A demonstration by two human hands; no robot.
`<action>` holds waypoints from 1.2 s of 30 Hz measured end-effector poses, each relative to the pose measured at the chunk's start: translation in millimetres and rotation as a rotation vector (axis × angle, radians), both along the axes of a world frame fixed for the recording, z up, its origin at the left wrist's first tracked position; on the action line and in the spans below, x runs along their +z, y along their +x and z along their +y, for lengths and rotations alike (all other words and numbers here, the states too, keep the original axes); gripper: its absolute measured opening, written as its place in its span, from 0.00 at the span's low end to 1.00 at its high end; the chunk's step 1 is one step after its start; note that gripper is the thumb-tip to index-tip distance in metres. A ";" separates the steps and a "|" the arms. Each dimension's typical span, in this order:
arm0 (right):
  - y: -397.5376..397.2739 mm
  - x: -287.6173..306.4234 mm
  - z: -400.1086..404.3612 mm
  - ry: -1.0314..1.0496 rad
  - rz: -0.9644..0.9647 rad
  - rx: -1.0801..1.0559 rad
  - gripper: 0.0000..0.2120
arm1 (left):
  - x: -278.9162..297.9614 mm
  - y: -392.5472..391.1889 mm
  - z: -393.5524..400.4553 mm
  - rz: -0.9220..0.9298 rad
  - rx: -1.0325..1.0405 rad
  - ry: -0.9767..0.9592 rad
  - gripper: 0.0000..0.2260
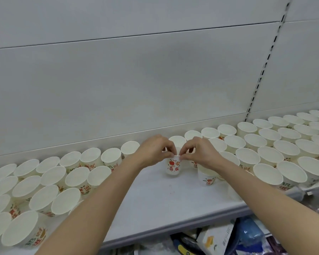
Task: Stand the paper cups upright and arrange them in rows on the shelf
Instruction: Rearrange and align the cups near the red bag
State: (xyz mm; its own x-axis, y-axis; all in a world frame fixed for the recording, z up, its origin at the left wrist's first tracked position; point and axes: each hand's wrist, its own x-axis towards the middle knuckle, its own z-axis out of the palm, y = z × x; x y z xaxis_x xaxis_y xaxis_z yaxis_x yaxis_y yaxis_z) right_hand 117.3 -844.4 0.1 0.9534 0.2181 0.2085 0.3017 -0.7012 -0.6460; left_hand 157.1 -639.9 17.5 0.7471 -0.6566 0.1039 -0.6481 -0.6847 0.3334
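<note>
A white paper cup (173,167) with red print stands upright on the white shelf (155,197), near the middle. My left hand (154,150) pinches its rim from the left with thumb and fingers. From the right, my right hand (201,150) pinches the same rim. Another printed cup (207,179) stands just right of it, partly under my right wrist. Several upright cups (55,176) fill rows on the left, and several more cups (276,150) fill rows on the right.
The shelf's grey back panel (136,89) rises close behind the back row. A slotted upright (263,67) runs down at the right. Below the shelf's front edge lie packaged goods (228,238). Bare shelf surface shows between the two cup groups.
</note>
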 end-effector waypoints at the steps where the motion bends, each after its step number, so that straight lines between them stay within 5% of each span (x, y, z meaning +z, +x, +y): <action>1: -0.6 -1.4 -0.4 0.008 -0.006 -0.009 0.04 | 0.1 2.2 -1.7 0.031 -0.010 -0.062 0.02; 4: -4.7 -6.8 -3.1 -0.059 -0.007 0.019 0.04 | -0.3 22.3 -2.2 0.050 0.103 -0.255 0.04; 9: -10.5 -12.0 -8.4 -0.217 -0.098 0.053 0.04 | -25.8 53.1 -17.2 -0.203 0.037 0.223 0.12; 16: 1.2 -15.0 -7.2 -0.393 -0.313 0.061 0.06 | -44.0 58.0 -25.9 -0.358 0.079 0.255 0.07; 21: 13.7 -24.0 -10.1 -0.469 -0.384 0.074 0.10 | -23.0 47.6 -2.7 -0.291 0.162 0.075 0.11; 26: 14.3 -25.1 -5.4 -0.462 -0.401 0.140 0.14 | 0.7 39.9 68.5 -0.226 0.532 -0.031 0.06; 31: 17.3 -29.6 11.9 -0.474 -0.404 0.135 0.11 | -13.7 25.2 80.2 -0.069 0.603 0.182 0.14; 36: 18.5 -31.5 13.6 -0.495 -0.390 0.119 0.08 | -29.4 27.7 70.6 -0.147 0.611 0.238 0.04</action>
State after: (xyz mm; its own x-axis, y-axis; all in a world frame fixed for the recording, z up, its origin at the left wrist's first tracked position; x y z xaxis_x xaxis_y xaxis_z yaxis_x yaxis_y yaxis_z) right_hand 135.8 -830.9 -31.4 0.7913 0.4768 0.3827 0.5429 -0.8359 -0.0812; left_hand 184.7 -569.3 -11.9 0.9809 -0.1379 0.1373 -0.1480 -0.9868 0.0661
